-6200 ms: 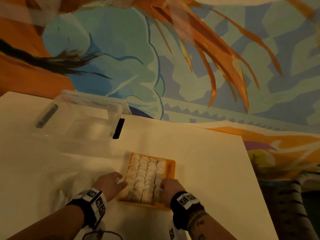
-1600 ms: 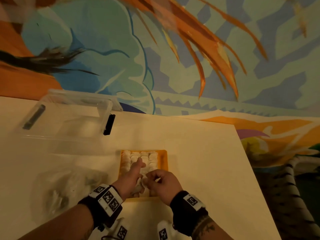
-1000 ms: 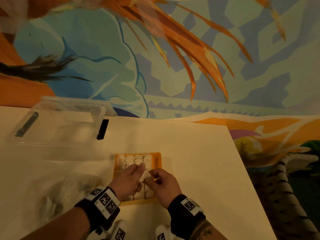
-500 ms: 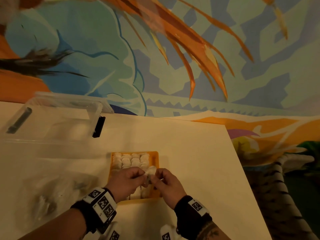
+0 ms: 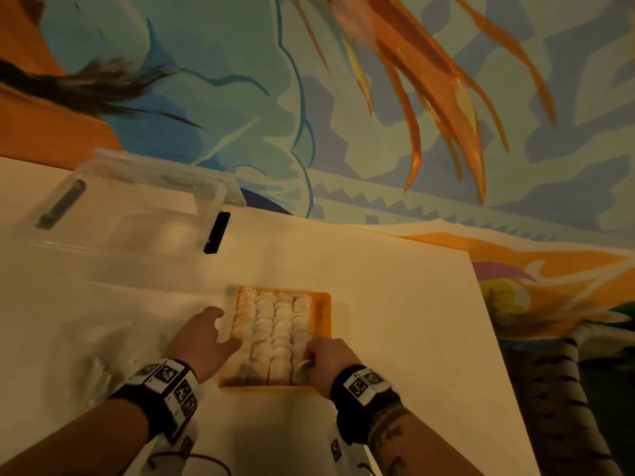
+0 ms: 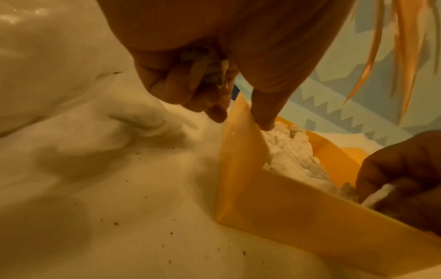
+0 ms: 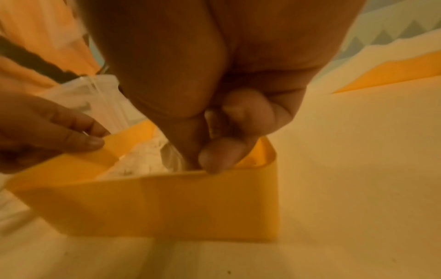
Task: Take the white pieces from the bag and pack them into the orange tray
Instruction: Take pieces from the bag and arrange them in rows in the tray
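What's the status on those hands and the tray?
Left hand steadies orange tray, thumb on rim. Right hand pinches white piece at near corner. Nothing blocking.

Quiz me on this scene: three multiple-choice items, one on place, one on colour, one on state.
1. The clear box stands: A) beyond the orange tray, leftward; B) right of it; C) inside it.
2. The packed pieces are: A) black; B) white; C) green.
3. The right hand: A) lies flat; B) grips the box; C) pinches a white piece.
A: it sits at the table's far left. B: white rows fill the tray. C: fingers curl round one at the tray's near corner.
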Motion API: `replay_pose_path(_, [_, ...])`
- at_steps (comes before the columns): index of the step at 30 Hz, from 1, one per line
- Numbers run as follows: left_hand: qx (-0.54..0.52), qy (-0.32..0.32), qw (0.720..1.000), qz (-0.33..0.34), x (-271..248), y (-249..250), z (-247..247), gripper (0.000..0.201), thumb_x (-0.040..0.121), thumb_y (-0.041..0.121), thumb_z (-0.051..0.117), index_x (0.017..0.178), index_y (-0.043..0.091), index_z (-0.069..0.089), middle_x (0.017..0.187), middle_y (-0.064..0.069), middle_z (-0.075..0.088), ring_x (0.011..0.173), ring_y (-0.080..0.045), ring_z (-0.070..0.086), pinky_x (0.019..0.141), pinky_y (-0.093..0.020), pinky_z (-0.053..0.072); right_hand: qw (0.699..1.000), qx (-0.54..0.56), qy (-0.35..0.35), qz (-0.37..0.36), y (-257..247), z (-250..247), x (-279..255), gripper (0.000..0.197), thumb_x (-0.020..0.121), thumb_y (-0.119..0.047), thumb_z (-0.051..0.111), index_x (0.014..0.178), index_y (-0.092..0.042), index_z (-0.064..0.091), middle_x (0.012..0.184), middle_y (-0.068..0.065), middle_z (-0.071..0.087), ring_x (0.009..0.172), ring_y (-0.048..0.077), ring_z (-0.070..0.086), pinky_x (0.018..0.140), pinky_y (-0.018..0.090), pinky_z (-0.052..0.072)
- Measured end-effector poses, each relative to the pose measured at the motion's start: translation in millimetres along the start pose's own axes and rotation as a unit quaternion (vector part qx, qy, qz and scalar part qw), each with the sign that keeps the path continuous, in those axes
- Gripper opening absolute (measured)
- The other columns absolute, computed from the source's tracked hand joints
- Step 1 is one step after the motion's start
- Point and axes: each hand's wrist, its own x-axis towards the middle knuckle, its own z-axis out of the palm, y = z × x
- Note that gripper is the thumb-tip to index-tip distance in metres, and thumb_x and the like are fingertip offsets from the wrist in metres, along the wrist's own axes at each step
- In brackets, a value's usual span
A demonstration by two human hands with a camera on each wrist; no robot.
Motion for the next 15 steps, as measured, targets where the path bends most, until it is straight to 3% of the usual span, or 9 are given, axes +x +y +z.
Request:
replay_pose_path(3, [0.02, -0.031, 0.999, -0.009, 1.5, -9.5, 4.5, 0.06, 0.085, 0.046, 0.069, 0.135, 0.022, 0.046, 0.111, -0.004, 0.067, 0.101, -0.021, 0.063, 0.089, -0.031, 0.05, 0.998, -0.059, -0.036, 0.004, -6.6, 8.1, 9.5, 0.027, 0.09, -0.019, 0.058, 0.116, -0.016, 0.064, 0.123, 0.009, 0.06, 0.109, 0.029, 0.06, 0.091, 0.037, 0.053])
replay_pose_path(6, [0.017, -0.033, 0.999, -0.007, 3.4, -11.3, 6.5, 0.052, 0.088, 0.047, 0.065, 0.132, 0.026, 0.048, 0.102, 0.003, 0.066, 0.095, -0.018, 0.062, 0.089, -0.031, 0.051, 0.995, -0.086, -0.046, 0.018, -9.4, 13.5, 18.1, 0.024, 0.09, -0.023, 0.06, 0.112, -0.014, 0.067, 0.12, 0.009, 0.062, 0.106, 0.03, 0.062, 0.089, 0.038, 0.055])
replay_pose_path(15, [0.019, -0.044, 0.999, 0.002, 7.6, -11.7, 2.8, 0.057, 0.086, 0.049, 0.067, 0.134, 0.029, 0.044, 0.091, 0.011, 0.059, 0.09, -0.013, 0.061, 0.087, -0.031, 0.052, 0.997, -0.048, -0.011, 0.053, -11.1, 19.8, 29.1, 0.035, 0.087, -0.042, 0.061, 0.111, -0.017, 0.062, 0.119, 0.008, 0.061, 0.108, 0.028, 0.06, 0.085, 0.034, 0.052])
